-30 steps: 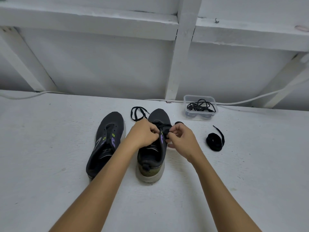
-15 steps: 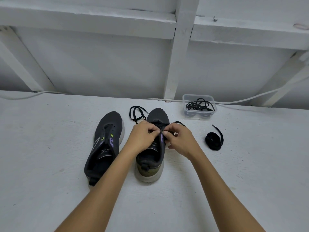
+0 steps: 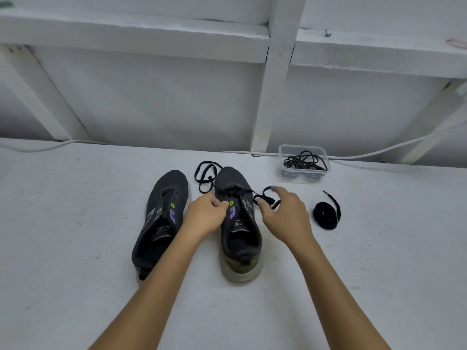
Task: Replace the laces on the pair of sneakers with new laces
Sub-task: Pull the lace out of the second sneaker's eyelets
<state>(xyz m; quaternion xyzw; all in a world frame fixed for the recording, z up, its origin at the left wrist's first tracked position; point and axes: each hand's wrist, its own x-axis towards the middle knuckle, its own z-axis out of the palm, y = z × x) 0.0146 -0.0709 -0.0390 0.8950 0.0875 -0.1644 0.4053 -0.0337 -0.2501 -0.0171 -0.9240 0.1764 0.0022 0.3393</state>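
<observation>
Forearms are reaching in from the near edge over the white table. Right shoe is standing heel toward the viewer, partly laced at the toe end; left shoe is lying just beside it, eyelets bare. Left hand is curling its fingers against the right shoe's eyelet edge, apparently steadying it. Right hand is pinching the lace just right of the shoe, its far fingers blurred. Judgement: lace is light, limp and likely to slip, so taking it near the stiff tip is advisable. Beyond, a coiled lace is lying apart, and a plastic tub is holding tangled laces.
</observation>
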